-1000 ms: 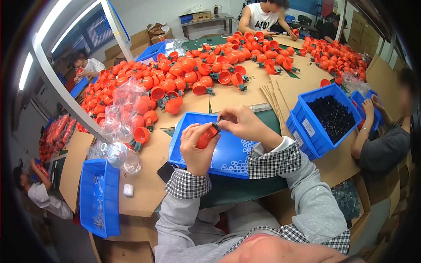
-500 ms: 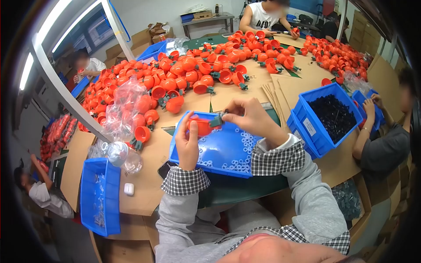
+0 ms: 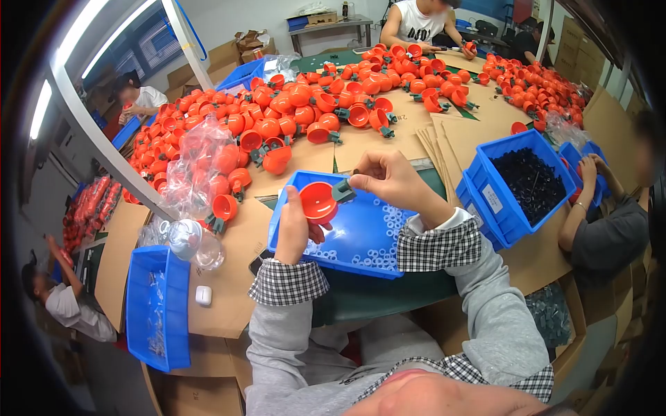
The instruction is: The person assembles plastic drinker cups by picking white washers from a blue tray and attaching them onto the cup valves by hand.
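My left hand (image 3: pixel 295 227) is closed round an orange cup (image 3: pixel 318 202), whose open side faces up toward the camera. A dark green fitting (image 3: pixel 343 191) sticks out from the cup's right side. At the end of that fitting, my right hand (image 3: pixel 393 182) has its thumb and index finger pinched, with a small dark tip showing above them. Both hands are over a blue tray (image 3: pixel 333 262) with many small white rings (image 3: pixel 378 258) along its bottom and right side.
A large pile of orange cups (image 3: pixel 277 111) lies beyond the tray. Left are a plastic bottle (image 3: pixel 186 240), a white case (image 3: pixel 203 295) and a blue bin (image 3: pixel 179 312). Right stands a bin of black parts (image 3: pixel 531 182). A co-worker (image 3: pixel 610 218) sits at the right.
The orange cup has turned so its open side faces the camera. My left hand has shifted slightly left and now supports it from the side; my right hand remains at the fitting.
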Tool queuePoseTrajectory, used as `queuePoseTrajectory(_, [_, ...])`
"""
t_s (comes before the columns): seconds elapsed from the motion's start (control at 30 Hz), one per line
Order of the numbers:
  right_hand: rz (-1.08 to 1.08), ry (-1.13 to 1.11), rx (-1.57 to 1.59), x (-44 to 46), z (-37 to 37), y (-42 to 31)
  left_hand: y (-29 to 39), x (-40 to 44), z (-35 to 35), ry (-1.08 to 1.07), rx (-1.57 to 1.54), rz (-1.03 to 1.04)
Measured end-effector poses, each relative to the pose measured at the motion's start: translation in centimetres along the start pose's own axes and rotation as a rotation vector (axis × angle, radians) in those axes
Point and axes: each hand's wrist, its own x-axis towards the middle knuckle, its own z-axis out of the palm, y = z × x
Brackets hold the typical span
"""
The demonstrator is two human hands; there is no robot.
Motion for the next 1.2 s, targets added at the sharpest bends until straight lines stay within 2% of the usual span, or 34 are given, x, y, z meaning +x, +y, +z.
queuePoseTrajectory(0.03, [0.041, 0.008, 0.024, 0.1, -0.1, 0.0, -0.1, 0.0, 0.5, 0.0, 0.001, 0.0])
queuePoseTrajectory(0.1, [0.081, 0.018, 0.046, 0.2, -0.6, -0.2, -0.3, 0.1, 2.6, 0.438, 0.174, 0.491])
queuePoseTrajectory(0.13, [0.12, -0.019, 0.066, 0.2, -0.9, -0.4, 0.0, 0.1, 3.0, 0.555, 0.326, 0.77])
queuePoseTrajectory(0.17, [0.16, -0.057, 0.088, 0.2, -1.2, -0.5, 0.3, 0.1, 3.1, 0.552, 0.325, 0.771])
queuePoseTrajectory(0.2, [0.16, -0.053, 0.089, 0.2, -1.4, -0.2, 0.5, 0.0, 3.0, 0.57, 0.489, 0.984])
queuePoseTrajectory(0.23, [0.193, -0.062, 0.253, 0.3, -1.6, 0.3, 0.6, 0.0, 2.7, 0.58, 0.656, 1.198])
queuePoseTrajectory(0.27, [0.223, -0.071, 0.415, 0.4, -1.7, 0.4, 0.3, 0.2, 2.1, 0.509, 0.762, 1.273])
queuePoseTrajectory(0.3, [0.223, -0.069, 0.414, 0.5, -1.9, 0.5, -0.2, 0.5, 2.2, 0.508, 0.761, 1.274])
queuePoseTrajectory(0.37, [0.162, -0.098, 0.476, 0.5, -2.0, 0.2, -1.0, 1.2, 3.0, 0.518, 0.509, 1.59])
queuePoseTrajectory(0.4, [0.164, -0.097, 0.476, 0.4, -1.9, -0.1, -1.0, 1.4, 2.6, 0.544, 0.568, 1.611])
queuePoseTrajectory(0.43, [0.125, -0.045, 0.386, 0.3, -1.7, -0.5, -1.1, 1.2, 2.6, 0.542, 0.567, 1.611])
queuePoseTrajectory(0.5, [0.088, 0.01, 0.296, 0.1, -1.3, -0.8, -0.1, -0.2, 3.1, 0.722, 0.365, 1.124])
queuePoseTrajectory(0.53, [-0.002, 0.019, 0.199, 0.0, -1.0, -0.8, 0.8, 0.0, 3.7, 0.744, 0.273, 1.017])
queuePoseTrajectory(0.57, [-0.093, 0.029, 0.101, -0.1, -0.8, -0.8, 0.4, 0.0, 2.7, 0.741, 0.273, 1.018])
queuePoseTrajectory(0.6, [-0.094, 0.031, 0.101, -0.2, -0.5, -0.8, -0.3, -0.1, 1.0, 0.457, 0.161, 0.697])
queuePoseTrajectory(0.63, [-0.171, 0.026, -0.104, -0.3, -0.2, -0.8, -1.0, 0.0, 0.0, 0.176, 0.051, 0.372])
queuePoseTrajectory(0.67, [-0.248, 0.02, -0.308, -0.3, -0.1, -0.8, -0.2, -0.3, 1.4, 0.25, 0.032, 0.348])
queuePoseTrajectory(0.7, [-0.248, 0.026, -0.31, -0.2, -0.2, -0.6, -0.2, -0.3, 1.6, 0.244, 0.034, 0.349])
queuePoseTrajectory(0.77, [-0.094, 0.04, -0.05, 0.1, -0.6, -0.1, -0.3, -0.3, 2.0, 0.394, 0.153, 0.52])
queuePoseTrajectory(0.8, [-0.093, 0.048, -0.054, 0.2, -0.9, -0.1, -0.6, -0.2, 1.7, 0.474, 0.238, 0.562])
queuePoseTrajectory(0.83, [-0.003, 0.075, 0.046, 0.3, -1.2, -0.1, -0.7, 0.0, 2.1, 0.468, 0.234, 0.563])
queuePoseTrajectory(0.87, [0.088, 0.1, 0.147, 0.4, -1.5, -0.2, -0.4, 0.1, 2.7, 0.573, 0.397, 0.812])
queuePoseTrajectory(0.9, [0.089, 0.102, 0.145, 0.5, -1.8, -0.2, -0.2, 0.1, 3.1, 0.678, 0.564, 1.06])
queuePoseTrajectory(0.93, [0.09, 0.096, 0.198, 0.5, -2.1, -0.1, -0.1, -0.1, 2.8, 0.591, 0.553, 1.033])
queuePoseTrajectory(1.03, [0.068, 0.093, 0.236, 0.4, -1.9, -0.6, 0.1, 0.4, 3.8, 0.653, 0.442, 1.132])
queuePoseTrajectory(1.07, [0.044, 0.098, 0.221, 0.3, -1.6, -0.7, -0.1, 0.5, 3.6, 0.653, 0.442, 1.131])
queuePoseTrajectory(1.13, [0.003, 0.071, 0.188, 0.1, -1.0, -0.7, -0.8, 0.8, 2.6, 0.582, -0.114, 0.754])
queuePoseTrajectory(1.17, [-0.039, 0.041, 0.153, 0.0, -0.8, -0.7, -1.3, 0.7, 1.6, 0.578, -0.113, 0.753])
queuePoseTrajectory(1.2, [-0.064, 0.023, 0.132, 0.1, -0.7, -0.2, -1.7, 0.4, 0.2, 0.286, -0.103, 0.497])
